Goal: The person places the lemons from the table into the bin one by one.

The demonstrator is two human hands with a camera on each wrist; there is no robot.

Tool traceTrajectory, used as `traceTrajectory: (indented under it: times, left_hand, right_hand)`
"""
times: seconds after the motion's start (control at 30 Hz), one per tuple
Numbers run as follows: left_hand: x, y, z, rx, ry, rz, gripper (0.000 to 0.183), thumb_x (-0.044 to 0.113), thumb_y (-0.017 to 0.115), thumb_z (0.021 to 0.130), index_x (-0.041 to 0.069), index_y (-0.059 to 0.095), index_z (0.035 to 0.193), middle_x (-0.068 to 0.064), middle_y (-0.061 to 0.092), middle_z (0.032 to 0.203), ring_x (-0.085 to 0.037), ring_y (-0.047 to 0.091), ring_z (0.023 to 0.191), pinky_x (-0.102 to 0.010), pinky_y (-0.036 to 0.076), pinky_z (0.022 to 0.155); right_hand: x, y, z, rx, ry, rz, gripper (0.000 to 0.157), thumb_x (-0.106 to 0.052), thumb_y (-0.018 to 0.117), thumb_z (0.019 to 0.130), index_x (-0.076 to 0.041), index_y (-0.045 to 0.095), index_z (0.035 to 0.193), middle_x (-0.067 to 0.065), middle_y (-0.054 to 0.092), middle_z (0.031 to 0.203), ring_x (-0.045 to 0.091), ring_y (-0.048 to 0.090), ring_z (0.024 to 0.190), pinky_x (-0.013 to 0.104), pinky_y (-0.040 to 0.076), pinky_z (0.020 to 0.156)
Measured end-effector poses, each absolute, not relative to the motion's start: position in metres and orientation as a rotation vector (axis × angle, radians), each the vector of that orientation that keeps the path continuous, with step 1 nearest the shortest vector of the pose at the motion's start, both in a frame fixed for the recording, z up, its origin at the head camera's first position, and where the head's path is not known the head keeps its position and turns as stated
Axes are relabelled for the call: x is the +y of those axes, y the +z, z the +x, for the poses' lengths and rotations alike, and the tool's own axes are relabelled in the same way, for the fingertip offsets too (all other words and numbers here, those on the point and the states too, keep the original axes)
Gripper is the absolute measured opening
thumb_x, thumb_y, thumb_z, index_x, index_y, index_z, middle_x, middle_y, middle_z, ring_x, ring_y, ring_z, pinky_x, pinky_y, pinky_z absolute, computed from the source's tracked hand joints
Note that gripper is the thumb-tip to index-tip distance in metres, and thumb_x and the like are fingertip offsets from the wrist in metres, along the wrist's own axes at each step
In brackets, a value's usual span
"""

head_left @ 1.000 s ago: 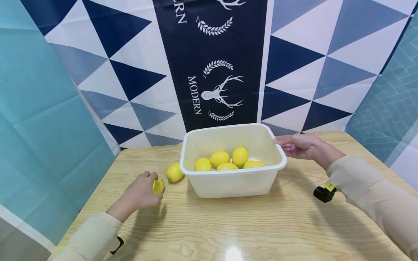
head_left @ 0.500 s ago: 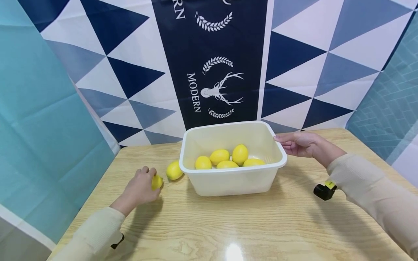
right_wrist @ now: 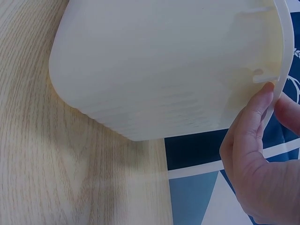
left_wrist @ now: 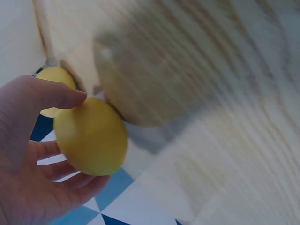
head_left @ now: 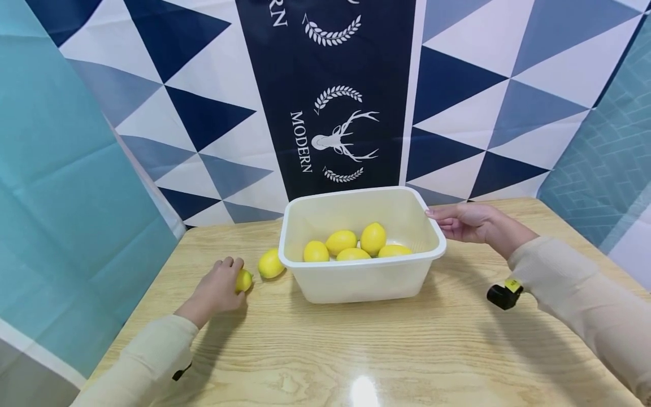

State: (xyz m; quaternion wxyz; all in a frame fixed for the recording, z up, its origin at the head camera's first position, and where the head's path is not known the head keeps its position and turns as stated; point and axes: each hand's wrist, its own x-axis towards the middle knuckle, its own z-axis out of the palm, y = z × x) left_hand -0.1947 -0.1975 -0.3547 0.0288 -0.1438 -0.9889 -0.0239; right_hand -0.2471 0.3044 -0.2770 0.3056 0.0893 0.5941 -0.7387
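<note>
My left hand [head_left: 218, 286] grips a yellow lemon [left_wrist: 91, 137] close over the table at the left, with the thumb on one side and fingers curled under the other in the left wrist view. Just beyond it, another lemon [head_left: 271, 264] lies on the table against the left end of a white plastic tub [head_left: 356, 282]. Several lemons [head_left: 341, 242] rest inside that tub. At its right end, my right hand [head_left: 470, 222] pinches the rim; the right wrist view has the thumb over the outer edge and fingertips [right_wrist: 267, 89] beneath the lip.
A wood-grain table [head_left: 325, 350] carries everything. Behind the tub hangs a patterned cloth [head_left: 341, 102] with triangles and a deer-head print. Teal cloth [head_left: 76, 198] hangs along the left side.
My left hand, holding the lemon, has shifted slightly toward the back of the table. The right hand stays at the tub's rim, and the head view has tilted a little.
</note>
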Motion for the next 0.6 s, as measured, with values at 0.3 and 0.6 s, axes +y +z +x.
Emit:
traceTrajectory:
  times: [0.3,0.6]
  left_hand:
    - [-0.2018,-0.3613,-0.1967,-2.979,-0.021,-0.504,0.047,0.017,0.073,0.073,0.000,0.051,0.110,-0.012,0.053,0.092,-0.023,0.046,0.077,-0.033,0.047,0.062]
    - [-0.1973,-0.3580,-0.1876,-2.981,0.044,-0.572,0.050,0.022,0.076,0.064,0.003,0.053,0.104,-0.007,0.050,0.084,-0.020,0.042,0.073,-0.031,0.042,0.058]
  right_hand:
    - [0.3042,-0.2737,-0.2469,1.586,-1.958,0.258,0.012,-0.009,0.064,0.091,-0.015,0.072,0.086,-0.001,0.075,0.081,0.008,0.072,0.079,0.023,0.060,0.079]
    - [0.3039,-0.2736,-0.2454,1.570,-1.946,0.266,0.010,-0.011,0.064,0.092,-0.015,0.072,0.087,-0.001,0.075,0.084,0.008,0.071,0.080,0.023,0.059,0.081]
